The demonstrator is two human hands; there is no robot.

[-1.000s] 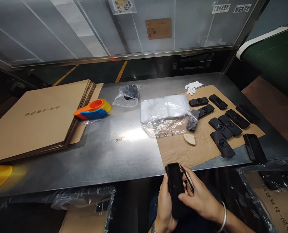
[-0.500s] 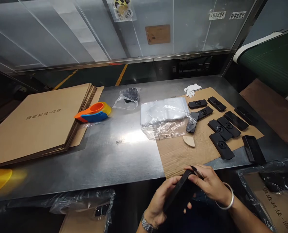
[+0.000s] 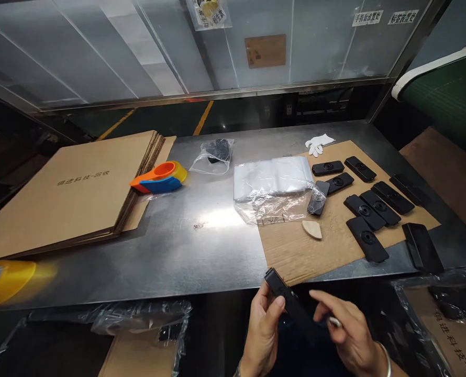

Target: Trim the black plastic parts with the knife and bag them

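My left hand (image 3: pixel 265 327) grips a long black plastic case part (image 3: pixel 291 303), tilted, over the table's front edge; its lower end merges with the dark background. My thumb lies on its face. Just right of it, apart from the part, is my right hand (image 3: pixel 351 327), index finger reaching out and the other fingers curled round a small tool with a pale, shiny end (image 3: pixel 334 322); most of it is hidden. Several similar black case parts (image 3: pixel 367 238) with round recesses lie on a cardboard sheet (image 3: pixel 288 256). A light wedge-shaped block (image 3: pixel 312 229) rests near them.
Plastic bags (image 3: pixel 272 178) lie behind the block, with a white glove (image 3: pixel 319 144) farther back. On the left are stacked flat cartons (image 3: pixel 79 183), an orange and blue tape dispenser (image 3: pixel 160 179) and a yellow tape roll (image 3: pixel 9 283). Plastic-lined boxes (image 3: pixel 139 351) stand below the front edge.
My right hand has come off the case part and moved slightly right and down. My left hand has turned the part, so its upper end now points up and left. The view has shifted a little.
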